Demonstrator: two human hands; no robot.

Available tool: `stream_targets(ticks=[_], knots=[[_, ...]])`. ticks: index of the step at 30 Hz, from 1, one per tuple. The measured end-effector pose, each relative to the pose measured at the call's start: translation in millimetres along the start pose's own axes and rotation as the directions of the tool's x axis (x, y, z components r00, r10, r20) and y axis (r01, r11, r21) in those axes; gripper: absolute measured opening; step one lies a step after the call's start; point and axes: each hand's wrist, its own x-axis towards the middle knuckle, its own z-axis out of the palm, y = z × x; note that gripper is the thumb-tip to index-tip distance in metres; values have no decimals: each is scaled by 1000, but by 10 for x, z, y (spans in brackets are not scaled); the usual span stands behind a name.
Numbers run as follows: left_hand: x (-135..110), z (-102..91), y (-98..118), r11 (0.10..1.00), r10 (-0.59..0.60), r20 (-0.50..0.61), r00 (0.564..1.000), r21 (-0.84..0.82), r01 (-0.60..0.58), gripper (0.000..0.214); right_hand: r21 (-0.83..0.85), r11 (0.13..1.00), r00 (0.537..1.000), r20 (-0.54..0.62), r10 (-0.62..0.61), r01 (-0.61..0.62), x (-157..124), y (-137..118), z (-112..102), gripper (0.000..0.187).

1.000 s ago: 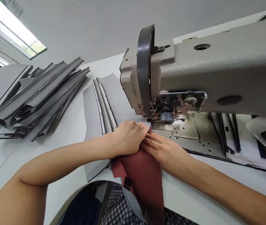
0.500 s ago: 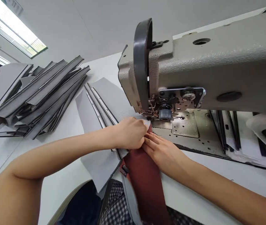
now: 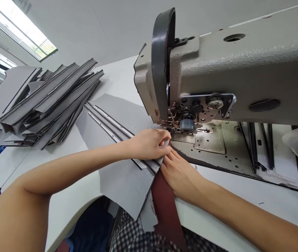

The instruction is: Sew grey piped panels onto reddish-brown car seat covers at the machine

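Observation:
My left hand (image 3: 150,144) is closed on the edge of a grey fabric panel (image 3: 124,180), just in front of the presser foot of a sewing machine (image 3: 185,80). Two dark-edged strips with pale bands (image 3: 107,122) run along this panel. Close against the left one, my right hand (image 3: 179,171) has its fingers pressed together at the seam, where the grey panel meets a dark red piece (image 3: 166,206). The red piece hangs down over the table edge towards my lap. My fingers hide the exact point where the two layers join.
A heap of grey pieces with dark edges (image 3: 57,101) lies at the left on the white table (image 3: 117,75). Under the machine arm, at the right, are black-edged strips (image 3: 260,147) and a crumpled translucent wrapping (image 3: 296,136). The table has a curved front edge.
The grey panel has turned and shifted, and more of it now hangs towards my lap, covering part of the red piece. Both hands have moved slightly right. The camera view has shifted a little.

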Motion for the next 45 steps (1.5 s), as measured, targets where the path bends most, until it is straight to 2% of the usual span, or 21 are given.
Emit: stream_targets(ticks=[2,4,6,9,13,23,30,33,36,40,45], knots=[[-171,-38,-142,993,113,-17,993,-18,-113,30,110,992,997,23,-71,68,-62,-122,-17,52],[-345,-28,-287,977,211,-3,977,29,-211,36,164,981,994,-7,-105,105,-111,-294,11,58],[-471,39,-388,965,255,20,967,64,-255,37,136,988,996,-56,-72,80,-128,-452,70,49],[-534,162,-418,957,279,11,960,84,-279,39,87,995,993,-113,-43,53,-107,-569,145,34],[-485,197,-374,951,303,11,953,62,-303,42,114,992,997,-66,-41,48,-42,-540,167,26],[-320,186,-474,938,344,-32,939,50,-342,39,207,977,998,13,-63,59,18,-501,224,31],[-198,160,-495,943,323,-44,945,104,-318,38,145,989,1000,-12,16,-14,39,-407,358,29],[-143,173,-508,942,304,-72,950,174,-288,38,148,989,1000,5,21,-21,105,-309,338,29],[-109,210,-523,928,330,-137,934,227,-295,36,141,989,999,20,32,-35,158,-243,258,30],[-154,295,-515,916,374,-178,910,225,-332,34,148,989,1000,3,12,-12,115,-341,162,30],[-271,417,-460,940,284,-194,939,251,-232,37,116,992,998,-5,-55,55,12,-546,124,37]])
